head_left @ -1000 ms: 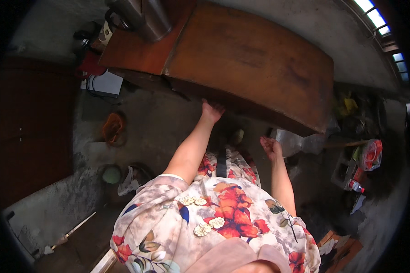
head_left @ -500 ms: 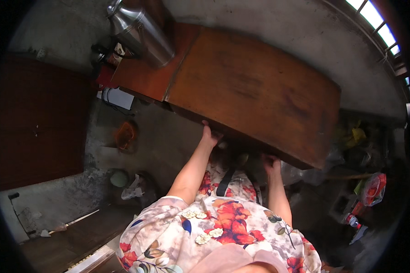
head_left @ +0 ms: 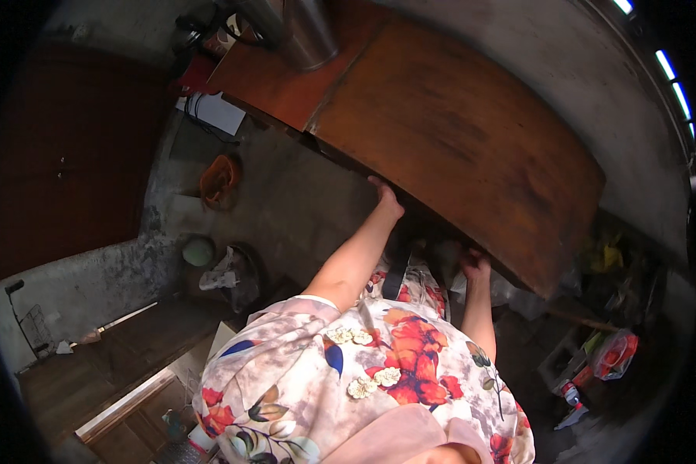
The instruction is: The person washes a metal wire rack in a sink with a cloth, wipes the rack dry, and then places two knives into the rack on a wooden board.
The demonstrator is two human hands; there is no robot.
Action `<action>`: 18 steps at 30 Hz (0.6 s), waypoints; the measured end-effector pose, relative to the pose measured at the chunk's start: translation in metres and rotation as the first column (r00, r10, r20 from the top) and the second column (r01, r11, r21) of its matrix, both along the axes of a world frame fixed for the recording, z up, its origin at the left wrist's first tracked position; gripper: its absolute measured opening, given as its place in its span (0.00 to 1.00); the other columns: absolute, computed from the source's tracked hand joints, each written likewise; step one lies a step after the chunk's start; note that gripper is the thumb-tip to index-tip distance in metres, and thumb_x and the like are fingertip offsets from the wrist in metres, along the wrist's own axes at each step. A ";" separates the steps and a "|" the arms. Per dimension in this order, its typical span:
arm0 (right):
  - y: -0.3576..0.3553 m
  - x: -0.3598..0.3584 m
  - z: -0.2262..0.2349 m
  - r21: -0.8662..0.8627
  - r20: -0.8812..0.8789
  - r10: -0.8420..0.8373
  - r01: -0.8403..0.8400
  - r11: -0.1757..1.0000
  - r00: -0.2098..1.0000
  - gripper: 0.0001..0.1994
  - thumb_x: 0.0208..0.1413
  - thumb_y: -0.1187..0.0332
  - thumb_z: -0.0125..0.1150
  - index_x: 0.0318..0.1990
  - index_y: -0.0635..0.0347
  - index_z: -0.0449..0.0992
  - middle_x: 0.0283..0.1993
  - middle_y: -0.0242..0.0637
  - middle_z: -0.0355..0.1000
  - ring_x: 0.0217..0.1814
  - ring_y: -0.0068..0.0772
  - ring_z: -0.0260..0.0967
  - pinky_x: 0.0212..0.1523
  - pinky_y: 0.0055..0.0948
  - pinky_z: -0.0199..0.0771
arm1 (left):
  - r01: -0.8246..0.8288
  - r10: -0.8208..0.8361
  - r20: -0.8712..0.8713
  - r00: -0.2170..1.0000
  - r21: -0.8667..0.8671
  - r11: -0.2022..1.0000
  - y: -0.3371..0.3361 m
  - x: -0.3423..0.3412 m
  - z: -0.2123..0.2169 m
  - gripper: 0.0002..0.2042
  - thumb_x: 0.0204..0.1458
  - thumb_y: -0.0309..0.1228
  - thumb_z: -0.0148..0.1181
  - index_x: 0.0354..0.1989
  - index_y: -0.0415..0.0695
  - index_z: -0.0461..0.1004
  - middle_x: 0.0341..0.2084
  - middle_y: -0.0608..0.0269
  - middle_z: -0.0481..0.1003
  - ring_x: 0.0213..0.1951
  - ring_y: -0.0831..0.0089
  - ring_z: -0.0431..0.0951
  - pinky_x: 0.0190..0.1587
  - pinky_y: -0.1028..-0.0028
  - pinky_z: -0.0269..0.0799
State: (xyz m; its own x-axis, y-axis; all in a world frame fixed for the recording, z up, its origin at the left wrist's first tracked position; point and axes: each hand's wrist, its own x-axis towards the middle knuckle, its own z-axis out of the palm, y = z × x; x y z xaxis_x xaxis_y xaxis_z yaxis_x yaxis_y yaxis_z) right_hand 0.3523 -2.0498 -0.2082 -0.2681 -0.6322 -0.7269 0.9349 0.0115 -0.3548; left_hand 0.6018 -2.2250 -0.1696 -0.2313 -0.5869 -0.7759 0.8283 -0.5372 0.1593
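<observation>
A brown wooden table or cabinet (head_left: 456, 131) with a worn, stained top stands in front of me. My left hand (head_left: 388, 198) is at its front edge, just below the top, with the thumb stretched out and the other fingers mostly hidden. Farther right along that edge, my right hand (head_left: 475, 264) reaches under the top with its fingers curled. Shadow and the overhanging edge conceal what those fingers are on.
A metal flask (head_left: 309, 39) stands on the reddish-brown surface (head_left: 286, 89) at left. On the floor are an orange basket (head_left: 220, 182), a green round object (head_left: 198, 251) and a bin with a pale bag (head_left: 232, 271). A red item in clear plastic (head_left: 615, 354) lies at right.
The view has shifted, so the tabletop appears higher and farther right. Both hands remain at its front edge, the left now closer under the edge.
</observation>
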 end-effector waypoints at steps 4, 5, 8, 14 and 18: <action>0.003 0.010 0.012 0.016 -0.092 -0.053 0.055 0.998 0.994 0.16 0.50 0.71 0.54 0.48 0.62 0.71 0.50 0.44 0.69 0.54 0.47 0.64 0.58 0.52 0.65 | 0.013 -0.013 0.039 0.999 0.022 1.000 0.006 0.002 0.015 0.43 0.52 0.69 0.24 0.67 0.46 0.49 0.67 0.60 0.50 0.66 0.59 0.49 0.66 0.56 0.47; 0.009 0.008 0.005 -0.068 -0.137 0.012 -0.021 0.997 0.990 0.16 0.52 0.70 0.54 0.49 0.62 0.71 0.51 0.43 0.69 0.55 0.46 0.64 0.59 0.51 0.63 | 0.019 -0.019 0.033 0.999 0.014 1.000 0.008 0.001 0.009 0.44 0.52 0.69 0.24 0.67 0.46 0.49 0.67 0.60 0.50 0.66 0.59 0.50 0.66 0.57 0.48; 0.010 -0.005 0.009 -0.075 -0.075 0.078 -0.083 0.994 0.994 0.15 0.55 0.68 0.51 0.51 0.61 0.70 0.54 0.43 0.68 0.58 0.46 0.62 0.61 0.50 0.60 | 0.027 -0.027 -0.009 1.000 0.000 1.000 0.014 -0.005 -0.010 0.44 0.51 0.69 0.26 0.66 0.45 0.51 0.66 0.60 0.51 0.65 0.59 0.52 0.65 0.58 0.49; 0.008 -0.024 0.013 0.050 0.041 0.024 -0.027 0.998 0.999 0.16 0.57 0.71 0.45 0.53 0.59 0.67 0.55 0.43 0.67 0.58 0.45 0.63 0.62 0.51 0.61 | 0.042 -0.048 -0.160 0.986 -0.039 0.998 0.010 -0.019 -0.011 0.47 0.47 0.73 0.27 0.67 0.46 0.48 0.66 0.59 0.50 0.65 0.60 0.52 0.65 0.58 0.50; 0.008 -0.021 0.001 0.076 -0.146 0.113 -0.103 0.992 0.983 0.14 0.59 0.70 0.44 0.52 0.54 0.69 0.53 0.39 0.68 0.54 0.43 0.66 0.61 0.50 0.62 | 0.065 -0.073 -0.130 0.989 -0.062 0.996 0.003 -0.033 -0.017 0.50 0.45 0.75 0.24 0.68 0.47 0.44 0.67 0.60 0.49 0.66 0.60 0.51 0.65 0.58 0.49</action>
